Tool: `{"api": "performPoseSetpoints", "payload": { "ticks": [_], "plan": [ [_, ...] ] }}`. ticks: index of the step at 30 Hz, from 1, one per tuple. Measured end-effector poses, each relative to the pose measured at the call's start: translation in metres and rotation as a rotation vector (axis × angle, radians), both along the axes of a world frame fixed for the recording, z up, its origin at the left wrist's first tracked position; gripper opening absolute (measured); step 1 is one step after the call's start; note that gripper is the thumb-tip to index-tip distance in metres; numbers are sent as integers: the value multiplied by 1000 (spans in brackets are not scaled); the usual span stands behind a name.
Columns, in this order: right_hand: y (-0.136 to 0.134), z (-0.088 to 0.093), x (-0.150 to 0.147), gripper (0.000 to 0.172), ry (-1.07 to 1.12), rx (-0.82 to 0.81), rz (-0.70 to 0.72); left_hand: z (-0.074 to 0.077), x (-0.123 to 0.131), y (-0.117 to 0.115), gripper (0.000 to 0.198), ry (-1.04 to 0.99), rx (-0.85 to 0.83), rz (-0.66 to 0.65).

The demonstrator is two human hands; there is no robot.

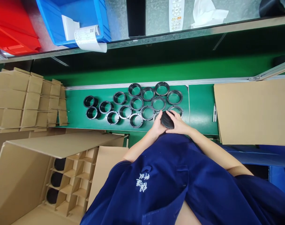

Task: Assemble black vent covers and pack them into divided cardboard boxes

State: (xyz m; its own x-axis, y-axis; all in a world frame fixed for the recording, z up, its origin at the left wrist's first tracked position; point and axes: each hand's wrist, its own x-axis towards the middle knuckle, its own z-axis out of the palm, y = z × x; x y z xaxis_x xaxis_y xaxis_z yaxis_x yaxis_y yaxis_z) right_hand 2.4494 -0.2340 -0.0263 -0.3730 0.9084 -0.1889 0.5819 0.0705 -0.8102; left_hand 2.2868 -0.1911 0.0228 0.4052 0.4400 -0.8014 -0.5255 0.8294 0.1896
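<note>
Both my hands meet over a round black part (167, 120) at the near edge of the green table (201, 106). My left hand (158, 125) cups its left side and my right hand (178, 122) wraps its right side, fingers curled on it. Several black rings (147, 103) stand in rows on the green surface just beyond my hands, some partly hidden behind them. My blue work shirt fills the lower middle of the view.
An open cardboard box with a divider grid (72, 181) stands at lower left, a few cells holding black parts. Stacked cardboard dividers (27, 100) lie at left. A flat cardboard sheet (252, 112) lies at right. A shelf above holds blue (74, 18) and red bins (13, 28).
</note>
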Motion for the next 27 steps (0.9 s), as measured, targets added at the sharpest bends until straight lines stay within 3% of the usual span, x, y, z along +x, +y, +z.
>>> {"api": "performPoseSetpoints", "payload": {
  "ticks": [4,6,15,23,27],
  "plan": [
    [10,23,13,60,64,220,-162,17,-3,7,49,-71,75,107],
    [18,37,18,49,60,285,-193,27,-5,10,50,-103,119,119],
    [44,72,15,66,159,284,-191,54,0,12,64,-204,249,-3],
    [33,82,28,70,194,234,-333,49,7,18,65,-185,167,14],
    [17,63,30,65,34,319,-64,34,6,16,54,-94,85,54]
  ]
}}
